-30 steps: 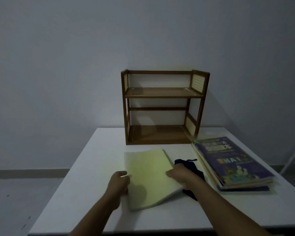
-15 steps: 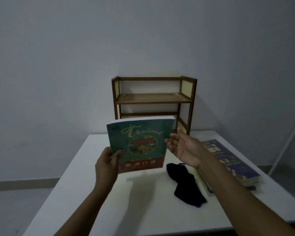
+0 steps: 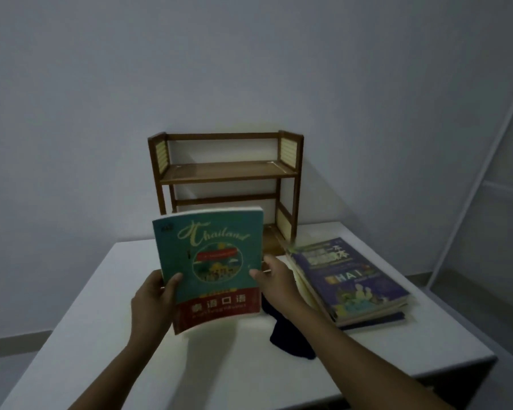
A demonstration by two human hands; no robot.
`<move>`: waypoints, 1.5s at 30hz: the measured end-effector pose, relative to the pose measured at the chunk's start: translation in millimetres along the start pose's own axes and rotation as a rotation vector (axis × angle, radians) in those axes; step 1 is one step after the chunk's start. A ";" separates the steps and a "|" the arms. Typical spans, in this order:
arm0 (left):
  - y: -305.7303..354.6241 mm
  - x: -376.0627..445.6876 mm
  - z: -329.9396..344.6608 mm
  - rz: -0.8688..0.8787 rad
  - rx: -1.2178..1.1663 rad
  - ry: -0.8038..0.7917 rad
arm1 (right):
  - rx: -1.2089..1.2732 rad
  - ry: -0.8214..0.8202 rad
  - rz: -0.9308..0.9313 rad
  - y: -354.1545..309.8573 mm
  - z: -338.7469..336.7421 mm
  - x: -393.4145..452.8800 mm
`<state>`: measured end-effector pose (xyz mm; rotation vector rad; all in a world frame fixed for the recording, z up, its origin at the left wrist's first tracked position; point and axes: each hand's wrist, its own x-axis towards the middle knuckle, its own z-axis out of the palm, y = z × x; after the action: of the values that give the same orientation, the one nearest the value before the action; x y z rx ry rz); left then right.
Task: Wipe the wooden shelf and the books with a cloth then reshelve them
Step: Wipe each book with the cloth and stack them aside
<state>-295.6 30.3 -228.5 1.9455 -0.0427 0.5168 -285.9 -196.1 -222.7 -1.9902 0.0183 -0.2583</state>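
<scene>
While the teal book is held upright above the white surface, notes as follows.

Teal book [image 3: 216, 267]: raised off the surface, front cover facing the camera, red band along its lower edge, standing in front of the shelf's lower level.

Left hand [image 3: 154, 303]: grips the book's lower left edge, thumb curled over the cover, fingers hidden behind it.

Right hand [image 3: 274, 281]: at the book's right edge, thumb touching the cover, fingers only loosely bent; cannot tell whether it truly holds the book.

Cloth [image 3: 288, 335]: dark, crumpled, lying on the surface below the right forearm, between the held book and the stack.

Stack of books [image 3: 350, 282]: lying flat at the right of the surface, purple cover on top, just beside the shelf's right foot.

Wooden shelf [image 3: 228, 173]: two levels, standing at the back of the surface against the wall; no books on the upper level, lower level partly hidden by the held book.

Surface [image 3: 107, 335]: white, wall behind it grey.
</scene>
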 end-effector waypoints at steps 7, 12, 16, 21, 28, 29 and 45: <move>95.2 55.3 83.0 0.039 -0.101 -0.251 | -0.185 0.291 -0.058 -40.9 -132.9 41.1; 117.4 46.6 192.1 -0.153 -0.202 -0.415 | -0.429 0.311 0.200 -0.1 -211.5 61.6; 90.6 35.8 261.8 -0.222 -0.079 -0.490 | -0.561 0.207 0.311 47.0 -237.8 70.5; 61.2 25.7 295.5 -0.265 0.079 -0.530 | -0.578 0.131 0.384 94.8 -233.6 79.0; 61.8 21.2 307.1 -0.377 0.065 -0.458 | -0.616 0.031 0.502 122.1 -226.9 79.1; 62.4 21.0 307.2 -0.388 0.066 -0.449 | -0.576 0.021 0.510 121.0 -225.4 78.6; 72.9 27.6 309.2 -0.450 -0.242 -0.503 | -0.284 -0.020 0.630 125.1 -238.2 83.0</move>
<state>-186.0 -267.7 -258.4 1.7303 0.0133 -0.2686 -237.1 -473.4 -225.9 -2.1532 0.6895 0.1825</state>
